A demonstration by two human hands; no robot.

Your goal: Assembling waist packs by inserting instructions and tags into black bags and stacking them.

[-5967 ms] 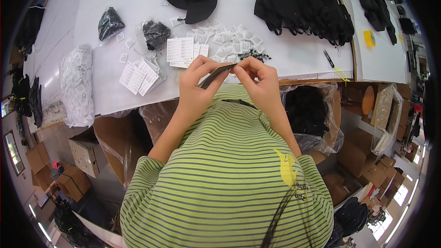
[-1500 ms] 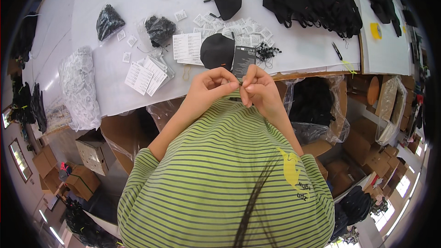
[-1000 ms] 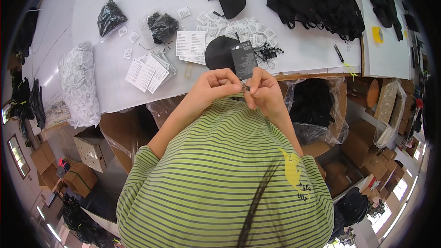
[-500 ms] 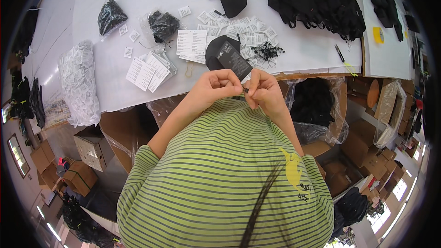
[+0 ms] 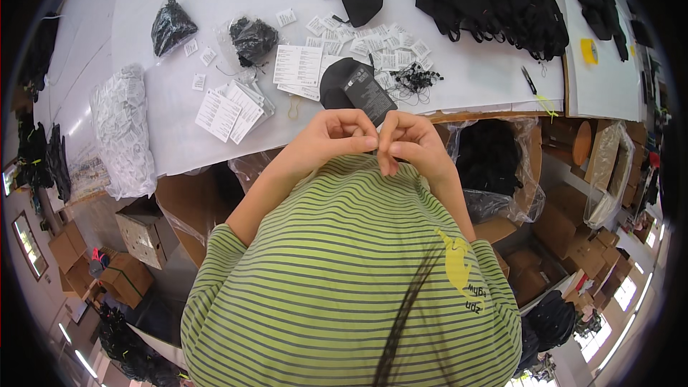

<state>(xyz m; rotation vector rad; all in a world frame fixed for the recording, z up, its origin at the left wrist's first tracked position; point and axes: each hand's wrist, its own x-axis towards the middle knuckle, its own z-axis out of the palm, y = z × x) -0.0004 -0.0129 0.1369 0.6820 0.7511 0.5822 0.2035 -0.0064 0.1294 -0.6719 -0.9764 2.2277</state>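
Note:
My left hand (image 5: 342, 133) and my right hand (image 5: 414, 145) meet at the table's front edge, close to my chest. Both have thumb and index finger pinched together, the fingertips almost touching. What they pinch is too small or too hidden to make out. Just beyond them, a black printed hang tag (image 5: 370, 97) lies over a rounded black fabric piece (image 5: 333, 80). To the right of the tag sits a tangled heap of small black cords (image 5: 414, 80). Many small white printed labels (image 5: 393, 46) are scattered behind the fabric piece.
Stacked white printed cards (image 5: 228, 115) lie at left, near a plastic bag of white labels (image 5: 123, 125). Two bags of black cords (image 5: 172, 27) stand farther back. Black fabric bags (image 5: 494, 3) are piled at back right. Snips (image 5: 529, 81) lie near the right edge. Cardboard boxes (image 5: 566, 218) stand below.
My right hand's fingers have shifted slightly, and the small dark piece that showed between the fingertips is now hidden. The hang tag sits slightly farther right.

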